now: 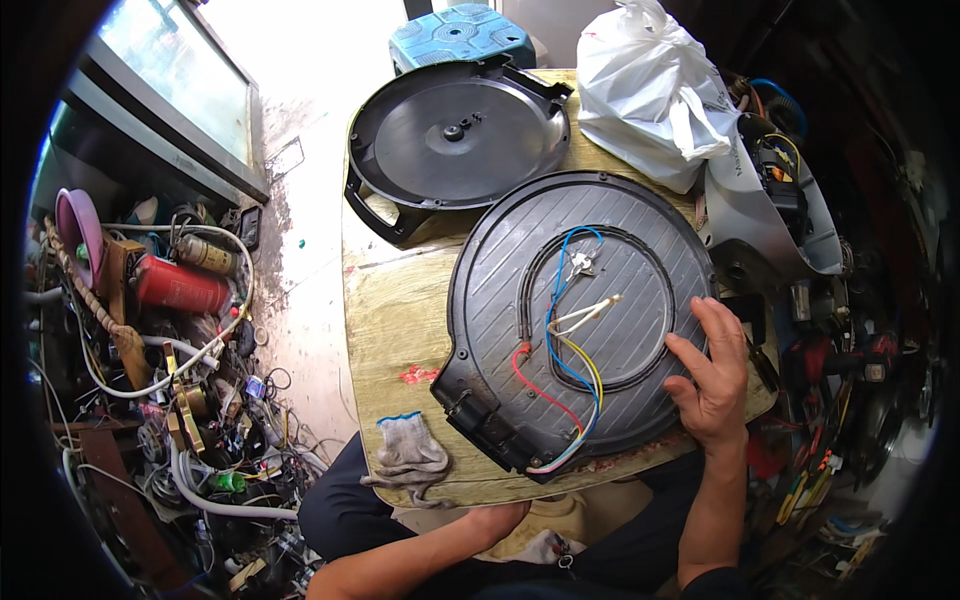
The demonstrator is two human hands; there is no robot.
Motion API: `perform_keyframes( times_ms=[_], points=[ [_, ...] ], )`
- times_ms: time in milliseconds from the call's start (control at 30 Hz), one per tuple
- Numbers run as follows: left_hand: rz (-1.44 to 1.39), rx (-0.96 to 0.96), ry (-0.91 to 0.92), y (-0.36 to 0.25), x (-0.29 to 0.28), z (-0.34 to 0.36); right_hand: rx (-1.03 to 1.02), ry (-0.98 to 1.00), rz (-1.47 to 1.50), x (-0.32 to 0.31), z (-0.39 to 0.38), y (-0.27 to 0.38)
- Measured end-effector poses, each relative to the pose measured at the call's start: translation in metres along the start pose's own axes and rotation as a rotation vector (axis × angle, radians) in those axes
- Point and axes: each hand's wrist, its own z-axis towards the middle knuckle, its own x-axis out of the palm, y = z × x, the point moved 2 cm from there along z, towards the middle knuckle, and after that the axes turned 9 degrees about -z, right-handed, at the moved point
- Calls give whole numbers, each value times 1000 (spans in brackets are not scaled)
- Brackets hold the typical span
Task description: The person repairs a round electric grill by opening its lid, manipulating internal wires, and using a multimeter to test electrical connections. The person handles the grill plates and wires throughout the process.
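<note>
A round black electric griddle half [490, 290] lies on the wooden table, its ridged underside up. A ring-shaped heating element [668, 290] runs round its middle. Red, blue, yellow and white wires [596, 400] lead across it to the black hinge block [485, 430] at the near left. My right hand [715, 375] rests at the right rim with its fingers spread, holding nothing. At the table's near edge is my left hand [500, 520]; its fingers are hidden under the edge. Behind lies a black round cover [410, 140] with a handle.
A grey work glove [412, 450] lies at the table's near left. A white plastic bag [650, 90] and a grey appliance housing [740, 210] stand at the far right. Beyond the table is a blue stool [460, 35]. A red cylinder [180, 285] and tangled parts crowd the left floor.
</note>
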Motion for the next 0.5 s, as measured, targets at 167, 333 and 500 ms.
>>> perform_keyframes(
  times_ms=[167, 333, 500],
  points=[
    [64, 3, -33, -1, 0, 1, 15, 20, 5, 3, -1, 1],
    [9, -71, 55, -5, -11, 2, 30, 40, 5, 4, 0, 3],
    [-39, -110, -69, -4, -16, 4, 27, 42, 9, 4, -1, 5]
  ],
)
